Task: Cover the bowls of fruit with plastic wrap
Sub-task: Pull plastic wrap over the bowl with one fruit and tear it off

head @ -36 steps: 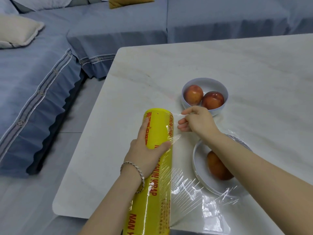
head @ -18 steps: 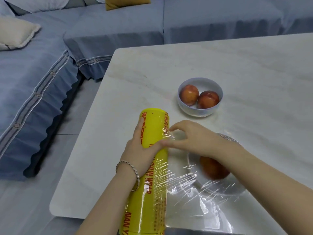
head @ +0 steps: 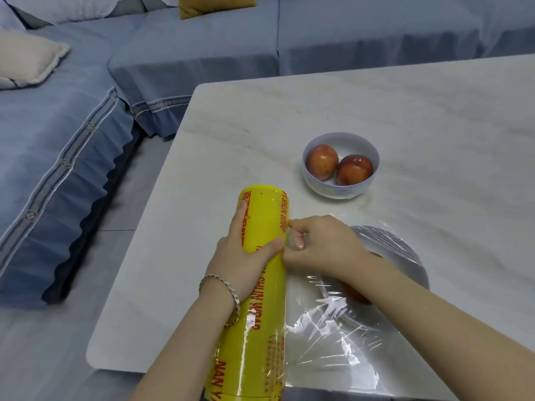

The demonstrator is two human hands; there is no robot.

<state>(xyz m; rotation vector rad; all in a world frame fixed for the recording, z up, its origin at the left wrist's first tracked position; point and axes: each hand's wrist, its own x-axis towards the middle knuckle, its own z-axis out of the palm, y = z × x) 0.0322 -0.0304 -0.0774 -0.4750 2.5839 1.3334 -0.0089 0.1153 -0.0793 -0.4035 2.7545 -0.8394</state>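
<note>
Fingers (head: 298, 241) of the right hand pinch the thin, clingy wrap (head: 333, 322) beside the roll (head: 260, 285), which the left hand (head: 246, 256) clamps; best torn along the roll's edge.

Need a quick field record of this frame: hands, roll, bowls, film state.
left hand: grips the yellow wrap roll, thumb over its top
right hand: at the roll's right edge, fingers pinched on the film
film: pulled out to the right, lying over the near bowl
near bowl: under film, one fruit partly visible, forearm across it
far bowl: uncovered, two red-orange fruits
table: white marble-look top
</note>
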